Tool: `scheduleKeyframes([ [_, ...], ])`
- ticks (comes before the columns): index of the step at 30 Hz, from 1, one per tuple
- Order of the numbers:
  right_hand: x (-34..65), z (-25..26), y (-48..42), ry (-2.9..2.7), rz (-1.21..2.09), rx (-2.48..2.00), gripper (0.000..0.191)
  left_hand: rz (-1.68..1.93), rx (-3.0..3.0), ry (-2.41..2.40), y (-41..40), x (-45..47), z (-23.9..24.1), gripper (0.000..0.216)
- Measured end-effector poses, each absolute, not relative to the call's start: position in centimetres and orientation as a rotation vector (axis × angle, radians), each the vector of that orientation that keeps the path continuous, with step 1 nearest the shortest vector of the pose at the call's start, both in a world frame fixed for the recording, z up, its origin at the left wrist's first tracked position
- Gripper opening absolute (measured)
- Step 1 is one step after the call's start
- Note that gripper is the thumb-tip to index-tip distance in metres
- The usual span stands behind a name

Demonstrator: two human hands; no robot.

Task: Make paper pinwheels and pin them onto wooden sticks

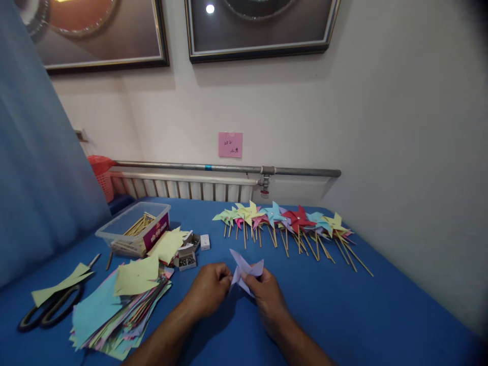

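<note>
A lilac paper pinwheel (243,272) is gripped by my right hand (269,300), its thumb pressed over the folded centre. Just left of it is my left hand (211,288), closed in a pinch beside the pinwheel's left blade; what its fingertips hold is hidden. No stick shows on this pinwheel. Nearest my left hand lie two small open boxes of metal pins (186,261) and a small white box (205,242).
Finished pinwheels (275,213) on sticks lie in a row at the back right. On the left are a clear tub of wooden sticks (133,229), a stack of coloured paper (97,310) and black-handled scissors (61,305) under a paper piece. A radiator pipe (229,168) runs behind.
</note>
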State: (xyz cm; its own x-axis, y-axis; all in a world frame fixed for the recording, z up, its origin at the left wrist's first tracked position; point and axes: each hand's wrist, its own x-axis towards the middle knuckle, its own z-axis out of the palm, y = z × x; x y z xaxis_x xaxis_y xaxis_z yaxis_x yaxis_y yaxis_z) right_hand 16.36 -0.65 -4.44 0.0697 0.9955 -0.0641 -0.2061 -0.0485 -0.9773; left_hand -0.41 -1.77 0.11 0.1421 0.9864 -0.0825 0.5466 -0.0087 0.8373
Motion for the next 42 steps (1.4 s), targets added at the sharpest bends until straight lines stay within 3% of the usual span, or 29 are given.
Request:
scheduleKeyframes([
  [42, 16.3, -3.6, -1.4, -0.857, 1.472, -0.942, 0.042, 0.7, 1.415, 1.299, -1.7, -0.7, 0.6, 0.009],
])
